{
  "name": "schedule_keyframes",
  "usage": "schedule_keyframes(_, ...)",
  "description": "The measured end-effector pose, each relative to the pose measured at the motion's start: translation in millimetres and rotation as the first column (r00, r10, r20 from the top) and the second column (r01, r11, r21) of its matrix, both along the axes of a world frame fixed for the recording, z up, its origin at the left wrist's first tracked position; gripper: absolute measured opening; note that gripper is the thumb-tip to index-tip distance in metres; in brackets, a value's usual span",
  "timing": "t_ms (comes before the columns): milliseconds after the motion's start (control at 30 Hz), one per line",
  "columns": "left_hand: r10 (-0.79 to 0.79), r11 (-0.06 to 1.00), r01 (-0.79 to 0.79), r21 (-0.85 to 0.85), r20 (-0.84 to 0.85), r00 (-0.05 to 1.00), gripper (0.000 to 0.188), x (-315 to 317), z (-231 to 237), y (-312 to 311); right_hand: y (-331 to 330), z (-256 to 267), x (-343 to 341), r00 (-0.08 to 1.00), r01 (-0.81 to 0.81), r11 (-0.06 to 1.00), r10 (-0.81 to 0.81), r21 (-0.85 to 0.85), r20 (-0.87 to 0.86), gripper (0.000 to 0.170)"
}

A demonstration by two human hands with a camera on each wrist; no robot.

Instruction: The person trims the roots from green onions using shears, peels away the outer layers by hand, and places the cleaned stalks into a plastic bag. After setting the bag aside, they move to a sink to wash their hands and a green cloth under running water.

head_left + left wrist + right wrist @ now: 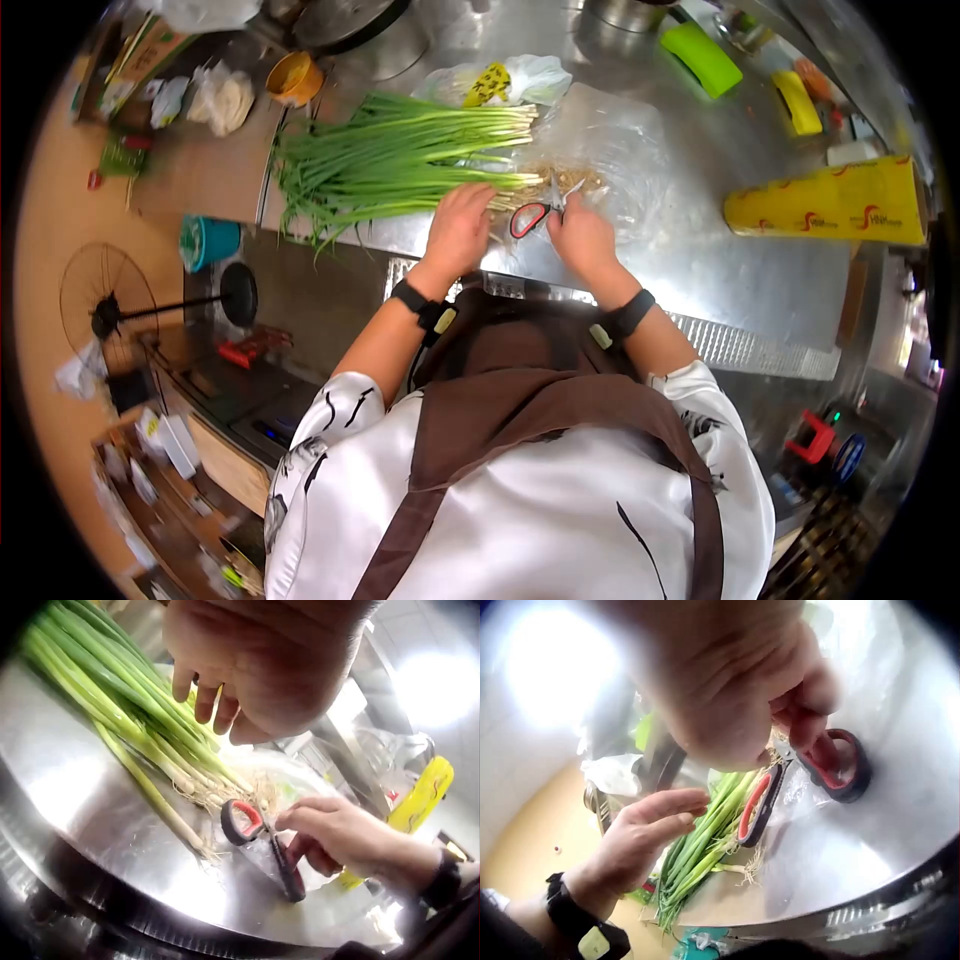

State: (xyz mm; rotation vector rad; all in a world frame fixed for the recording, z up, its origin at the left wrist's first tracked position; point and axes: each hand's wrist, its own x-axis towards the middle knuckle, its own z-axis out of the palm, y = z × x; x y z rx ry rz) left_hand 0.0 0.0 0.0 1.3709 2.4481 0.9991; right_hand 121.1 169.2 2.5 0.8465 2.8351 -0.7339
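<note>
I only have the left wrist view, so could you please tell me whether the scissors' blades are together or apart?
Observer: In the head view, the scissors have their blades parted.
Operator: Thank you; what stands beyond the leafy ends over there?
Observer: An orange tub stands just past the leafy ends of the green onions.
Operator: Is anything worn on the arm that carries my camera?
Observer: Yes, a black band circles the wrist, just behind the left hand.

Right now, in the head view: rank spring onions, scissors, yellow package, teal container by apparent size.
1. Spring onions
2. Yellow package
Unranked below: scissors and teal container, too close to call.
</note>
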Motion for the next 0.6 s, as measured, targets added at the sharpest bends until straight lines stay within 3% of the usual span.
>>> schedule_keyframes(67,-0.067,0.998,0.063,-0.021,-0.265,0.962,0.041,2,-6,15,-12,8,17,0.991,0.092,0.995,-0.087,-0.044,0.103,0.051)
schedule_keyframes(100,-0.11,0.994,0.11,-0.018,-0.327,0.939,0.041,-42,-6,34,-4,2,-17,0.99,0.137,0.99,-0.136,-0.042,0.038,0.051)
schedule_keyframes(200,-0.248,0.964,0.198,-0.178,-0.328,0.911,0.034,-50,-20,43,-20,1,-1,0.992,0.122,0.992,-0.122,0.016,0.013,0.041)
schedule_keyframes(233,-0.291,0.953,0.245,-0.176,-0.315,0.904,0.034,-53,-21,42,-25,-2,1,0.985,0.168,0.986,-0.168,0.017,0.027,0.041)
schedule_keyframes(333,-0.368,0.922,0.368,-0.121,0.025,0.93,0.028,-76,-16,45,-30,-15,-4,0.957,0.29,0.955,-0.291,0.057,0.014,0.044)
schedule_keyframes(433,-0.411,0.899,0.425,-0.105,0.13,0.902,0.029,-96,-11,46,-34,-23,-5,0.906,0.422,0.905,-0.423,0.051,0.009,0.039)
schedule_keyframes(600,-0.516,0.831,0.547,-0.101,0.23,0.825,0.029,-120,-12,42,-50,-3,1,0.826,0.531,0.818,-0.558,-0.221,-0.083,0.03)
